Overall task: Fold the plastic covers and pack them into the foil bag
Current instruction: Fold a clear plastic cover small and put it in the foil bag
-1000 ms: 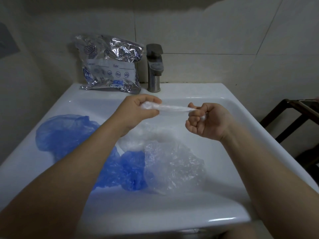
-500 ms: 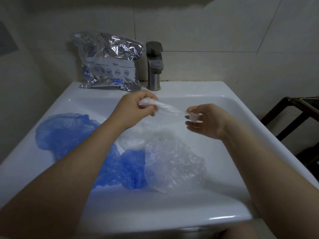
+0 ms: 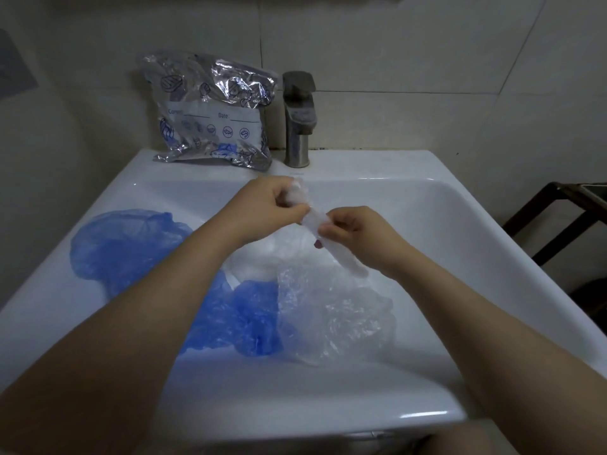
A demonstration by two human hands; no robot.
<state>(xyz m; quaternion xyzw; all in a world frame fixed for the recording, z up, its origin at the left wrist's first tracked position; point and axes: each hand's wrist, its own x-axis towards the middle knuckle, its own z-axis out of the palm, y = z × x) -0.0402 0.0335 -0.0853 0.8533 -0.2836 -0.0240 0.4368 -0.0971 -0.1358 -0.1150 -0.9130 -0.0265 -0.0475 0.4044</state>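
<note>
Both hands hold one clear plastic cover (image 3: 315, 221), folded into a narrow strip, above the white sink (image 3: 460, 224). My left hand (image 3: 272, 205) grips its upper end; my right hand (image 3: 354, 231) pinches it lower down, and its tail hangs toward the basin. Below lie a crumpled clear cover (image 3: 335, 313) and blue covers (image 3: 131, 241) spread across the sink's left side and middle. The silver foil bag (image 3: 213, 110) leans against the wall at the back left of the sink.
A steel tap (image 3: 297, 119) stands right of the foil bag at the sink's back edge. A dark wooden rack (image 3: 565, 218) sits at the right beside the sink. Tiled walls close the back and left.
My hands have come closer together. The strip was stretched level between them; now it slants down, and my right hand pinches it nearer the middle with the end hanging free.
</note>
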